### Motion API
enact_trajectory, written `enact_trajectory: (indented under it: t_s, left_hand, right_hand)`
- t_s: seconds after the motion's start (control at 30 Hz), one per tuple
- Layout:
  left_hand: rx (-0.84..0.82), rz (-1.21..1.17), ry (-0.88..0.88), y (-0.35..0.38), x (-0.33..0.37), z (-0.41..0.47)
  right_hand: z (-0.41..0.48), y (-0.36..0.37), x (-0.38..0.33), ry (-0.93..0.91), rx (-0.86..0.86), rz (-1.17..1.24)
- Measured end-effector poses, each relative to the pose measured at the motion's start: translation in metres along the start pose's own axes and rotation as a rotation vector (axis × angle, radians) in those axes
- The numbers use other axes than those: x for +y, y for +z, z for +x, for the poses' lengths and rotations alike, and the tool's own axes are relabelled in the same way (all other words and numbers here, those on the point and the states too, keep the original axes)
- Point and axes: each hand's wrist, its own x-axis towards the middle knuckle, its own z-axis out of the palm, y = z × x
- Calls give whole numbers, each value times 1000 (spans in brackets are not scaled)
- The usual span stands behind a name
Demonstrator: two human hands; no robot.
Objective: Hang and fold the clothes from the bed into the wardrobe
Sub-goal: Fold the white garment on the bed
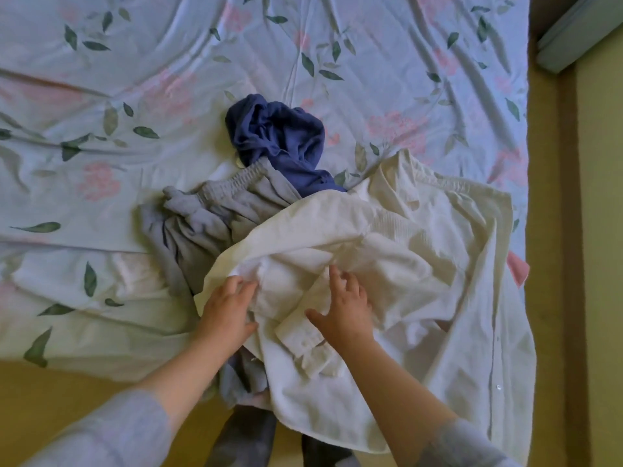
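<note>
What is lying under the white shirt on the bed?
The white shirt covers part of the grey elastic-waist trousers at its left edge, a blue garment at its top edge and a pink cloth at its right. How far each runs underneath, and anything else, is hidden.

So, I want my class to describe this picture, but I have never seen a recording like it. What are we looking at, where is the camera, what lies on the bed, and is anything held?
There is no machine here: a person wears one camera on the head, looking down at their own arms. The left hand and right hand both rest on a white shirt spread over the bed's near edge. The right hand's fingers are spread flat; whether the left one grips the cloth is unclear. Partly under the shirt lie grey trousers, and behind them a crumpled blue garment. All sit on a flowered sheet. Nothing looks lifted off the bed.
</note>
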Motion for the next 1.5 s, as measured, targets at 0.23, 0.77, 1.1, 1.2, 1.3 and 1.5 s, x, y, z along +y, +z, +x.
enact_trajectory:
  t_s: [0.23,0.77,1.1,1.2,1.3,1.5]
  left_hand:
    - [99,7,34,20,-3,35]
    - [61,-536,-267,-38,-21,-79]
    - [228,-610,-248,-61,-66,-173]
    - [244,-609,-240,-66,-87,-192]
    - [251,-619,-246,-70,-110,-209]
    - [152,-596,-253,-72,-131,-220]
  right_hand:
    - [31,19,1,55,115,-21]
    - [-55,-28,5,-73,100,321]
    - [-131,-25,-60,-175,-18,408]
    - [-156,-12,-80,-182,-48,391]
    - [-180,2,-97,-187,-64,395]
    - [-204,23,-97,-101,-79,301]
